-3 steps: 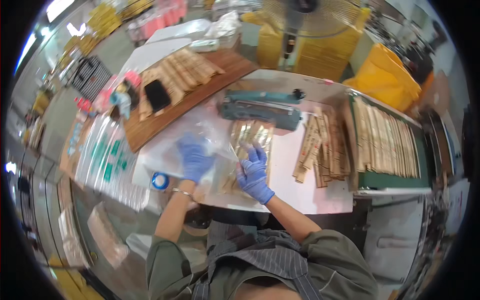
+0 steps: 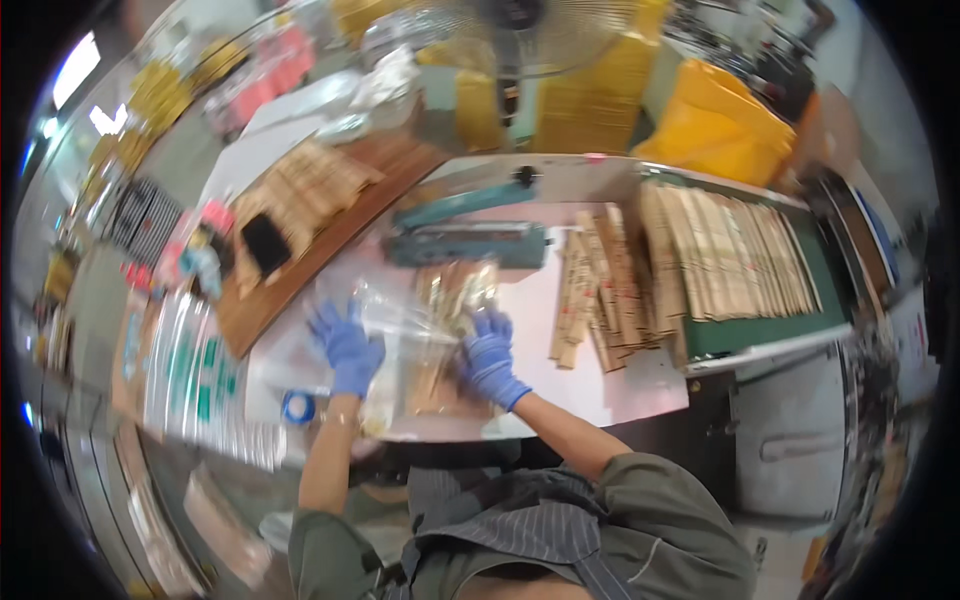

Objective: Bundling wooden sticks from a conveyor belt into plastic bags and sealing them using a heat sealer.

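Note:
My left hand (image 2: 347, 350), in a blue glove, is open, its fingers spread over the left part of the white work surface beside a crumpled clear plastic bag (image 2: 395, 312). My right hand (image 2: 494, 362), also blue-gloved, bends its fingers at the bag's right edge, where it seems to pinch the film; blur hides the exact grip. Under the bag and beside this hand lies a flat clear packet with tan contents (image 2: 435, 388). Just beyond stands a teal bar heat sealer (image 2: 470, 246), its upper arm lifted at an angle.
Flat brown paper-like strips (image 2: 600, 290) are piled on the right, before a green-lined tray (image 2: 750, 338) packed with more. A brown board (image 2: 330, 240) bears a black phone (image 2: 265, 245). Printed plastic bags (image 2: 190, 370) and a blue-capped container (image 2: 298, 407) sit left. A fan (image 2: 515, 40) stands behind.
My left hand has moved left and spread its fingers, off the bag. The bag lies more crumpled toward the middle. My right hand stays by its edge. The whole view has shifted slightly.

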Motion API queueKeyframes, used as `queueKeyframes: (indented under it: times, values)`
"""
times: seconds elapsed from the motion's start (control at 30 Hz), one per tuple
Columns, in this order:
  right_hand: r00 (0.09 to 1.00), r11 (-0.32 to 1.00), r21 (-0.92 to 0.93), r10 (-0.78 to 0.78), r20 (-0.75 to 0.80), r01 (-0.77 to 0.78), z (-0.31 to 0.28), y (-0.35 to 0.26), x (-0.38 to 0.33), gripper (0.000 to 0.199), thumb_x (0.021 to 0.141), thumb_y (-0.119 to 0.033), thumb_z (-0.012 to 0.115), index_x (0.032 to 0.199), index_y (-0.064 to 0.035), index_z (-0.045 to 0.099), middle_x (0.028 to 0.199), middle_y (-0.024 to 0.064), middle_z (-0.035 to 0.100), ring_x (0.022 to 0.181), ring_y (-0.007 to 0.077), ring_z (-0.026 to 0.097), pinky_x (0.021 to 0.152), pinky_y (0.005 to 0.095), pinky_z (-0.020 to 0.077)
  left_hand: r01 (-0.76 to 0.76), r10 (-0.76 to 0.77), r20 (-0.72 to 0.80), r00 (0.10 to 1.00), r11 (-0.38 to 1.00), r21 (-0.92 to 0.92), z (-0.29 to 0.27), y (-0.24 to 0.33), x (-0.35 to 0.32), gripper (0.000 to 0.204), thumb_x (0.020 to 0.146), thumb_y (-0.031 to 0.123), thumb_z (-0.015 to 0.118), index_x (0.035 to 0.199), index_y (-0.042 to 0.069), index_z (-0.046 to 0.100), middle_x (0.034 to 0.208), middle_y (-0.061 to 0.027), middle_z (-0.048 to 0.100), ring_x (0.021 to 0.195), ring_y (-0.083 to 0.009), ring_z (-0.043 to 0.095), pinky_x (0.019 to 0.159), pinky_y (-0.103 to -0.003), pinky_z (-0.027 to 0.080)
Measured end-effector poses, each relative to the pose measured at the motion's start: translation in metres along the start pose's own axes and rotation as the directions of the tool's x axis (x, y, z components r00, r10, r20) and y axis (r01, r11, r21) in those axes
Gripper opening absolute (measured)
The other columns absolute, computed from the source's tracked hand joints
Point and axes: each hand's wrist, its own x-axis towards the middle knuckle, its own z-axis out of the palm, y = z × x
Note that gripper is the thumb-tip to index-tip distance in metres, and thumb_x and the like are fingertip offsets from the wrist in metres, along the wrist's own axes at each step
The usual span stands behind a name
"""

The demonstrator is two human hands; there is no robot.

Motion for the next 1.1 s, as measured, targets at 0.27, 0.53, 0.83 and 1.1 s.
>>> queueKeyframes:
  times: [0.27,0.53,0.83,1.1]
  values:
    - [0.911,0.865,-0.326,0.293,-0.289,-0.381,-0.256,0.224,0.053,0.057,0.074,-0.034,0.063,0.111,0.0053,0.046,0.111,0.0265,0.048,0.103,0.0414,0.046,0.091,0.0461,0.0358,-0.508,0.506,0.047,0.861,0.852,0.130,0.084,0.120,-0.038,0.020,0.061,0.023,0.061,0.075,0.008,0.059,0.138,-0.0171,0.034,0.129,-0.0419,0.024,0.106,-0.054,0.013]
    - [0.424,0.090,-0.531,0.718,-0.551,-0.843,-0.452,0.456,-0.023,0.050,0.085,-0.042,0.043,0.116,-0.0031,0.053,0.121,0.0187,0.052,0.112,0.0339,0.049,0.094,0.0516,0.0349,-0.378,0.484,0.166,0.859,0.819,-0.433,0.264,0.158,0.031,0.052,0.075,0.030,0.062,0.120,0.009,0.046,0.133,-0.0198,0.038,0.125,-0.0368,0.031,0.102,-0.043,0.029]
    - [0.863,0.627,-0.685,0.506,-0.005,-0.371,-0.263,0.248,0.050,0.061,0.081,-0.047,0.049,0.117,0.0024,0.048,0.110,0.0178,0.052,0.101,0.0299,0.047,0.083,0.0424,0.0392,0.137,0.135,0.178,0.975,0.264,-0.955,0.330,0.235,0.101,0.061,0.086,0.044,0.053,0.126,0.000,0.039,0.125,-0.0156,0.044,0.111,-0.0262,0.043,0.096,-0.035,0.035]
    - [0.163,0.160,-0.033,0.978,-0.129,-0.987,-0.130,0.335,0.036,0.079,0.082,-0.061,0.041,0.132,-0.0005,0.033,0.129,0.0311,0.039,0.118,0.0398,0.044,0.098,0.0433,0.0350,0.436,-0.160,0.441,0.883,-0.066,-0.898,0.343,0.200,0.107,0.058,0.082,0.030,0.062,0.127,0.002,0.039,0.112,-0.0114,0.053,0.094,-0.0197,0.051,0.084,-0.033,0.042]
